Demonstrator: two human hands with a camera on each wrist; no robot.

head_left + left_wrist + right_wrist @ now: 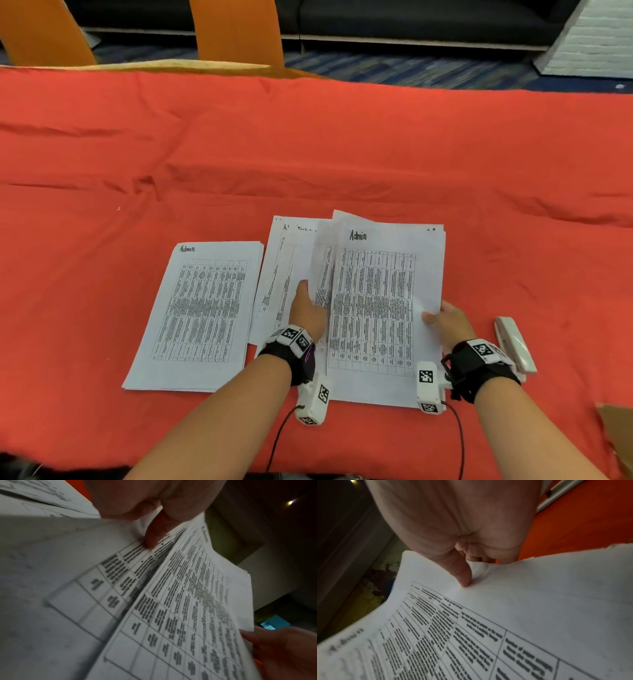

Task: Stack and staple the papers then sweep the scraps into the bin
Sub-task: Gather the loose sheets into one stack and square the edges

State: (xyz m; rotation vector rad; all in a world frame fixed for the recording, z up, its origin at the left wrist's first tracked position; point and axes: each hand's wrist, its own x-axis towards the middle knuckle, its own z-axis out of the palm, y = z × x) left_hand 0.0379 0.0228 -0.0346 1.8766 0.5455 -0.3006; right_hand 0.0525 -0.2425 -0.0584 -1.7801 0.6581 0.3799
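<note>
A bundle of printed papers [383, 301] headed "Admin" is tilted up off the red cloth, held from both sides. My left hand [308, 308] holds its left edge, thumb on top and a finger tucked between sheets [152, 538]. My right hand [445, 318] pinches the right edge, thumb [462, 574] pressing the top sheet [522, 601] and fingers underneath. More loose sheets [284, 274] lie fanned under the bundle's left side. A second neat stack [191, 315] lies flat to the left. A white stapler [513, 342] rests on the cloth just right of my right wrist.
The red cloth [308, 144] covers the whole table and is wrinkled towards the back. A brown cardboard corner [616, 431] shows at the lower right edge. Orange chair backs [236, 31] stand beyond the far edge.
</note>
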